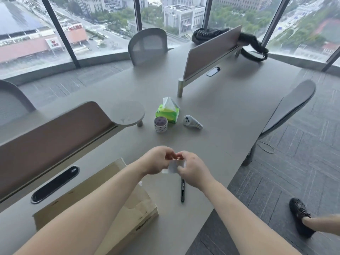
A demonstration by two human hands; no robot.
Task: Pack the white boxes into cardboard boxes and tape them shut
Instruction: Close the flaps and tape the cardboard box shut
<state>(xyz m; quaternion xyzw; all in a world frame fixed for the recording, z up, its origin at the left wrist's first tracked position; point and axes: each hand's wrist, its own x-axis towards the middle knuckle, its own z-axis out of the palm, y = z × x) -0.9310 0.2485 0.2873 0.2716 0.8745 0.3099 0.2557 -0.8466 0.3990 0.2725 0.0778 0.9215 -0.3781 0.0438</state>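
Note:
My left hand [158,161] and my right hand [191,170] meet above the grey table [230,116], and together they pinch a small white piece [174,166] that is blurred; I cannot tell whether it is tape or a small box. A cardboard box [103,199] lies under my left forearm at the near left, flaps partly closed. A roll of tape [160,124] stands upright further back at the table's middle. A black pen-like tool [182,190] lies just below my right hand.
A green tissue pack [167,113] and a grey handheld controller [192,122] sit near the tape roll. Desk dividers [51,133] [211,52] stand left and back right. Chairs [147,45] [290,107] ring the table. A black bag [207,34] lies at the far end.

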